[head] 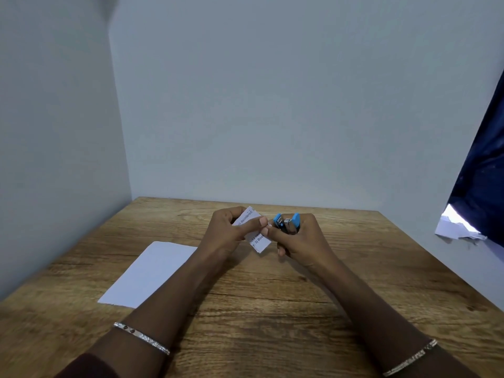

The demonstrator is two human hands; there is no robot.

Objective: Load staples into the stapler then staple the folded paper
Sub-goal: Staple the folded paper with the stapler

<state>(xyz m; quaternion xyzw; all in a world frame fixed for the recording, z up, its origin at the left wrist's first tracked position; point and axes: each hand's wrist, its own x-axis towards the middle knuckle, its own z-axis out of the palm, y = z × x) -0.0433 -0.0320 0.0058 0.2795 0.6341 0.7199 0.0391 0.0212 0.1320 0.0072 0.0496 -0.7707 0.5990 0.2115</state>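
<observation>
My left hand pinches a small folded paper with printed text, held above the wooden table. My right hand is wrapped around a small blue stapler, its metal mouth pointing left at the paper's right edge. The right forefinger touches my left thumb at the paper. Whether the paper sits inside the stapler's mouth cannot be told. Much of the stapler is hidden in my palm.
A blank white sheet lies flat on the table at the left. Grey walls close in the back and left. At the right, a dark blue curtain hangs over some crumpled white paper.
</observation>
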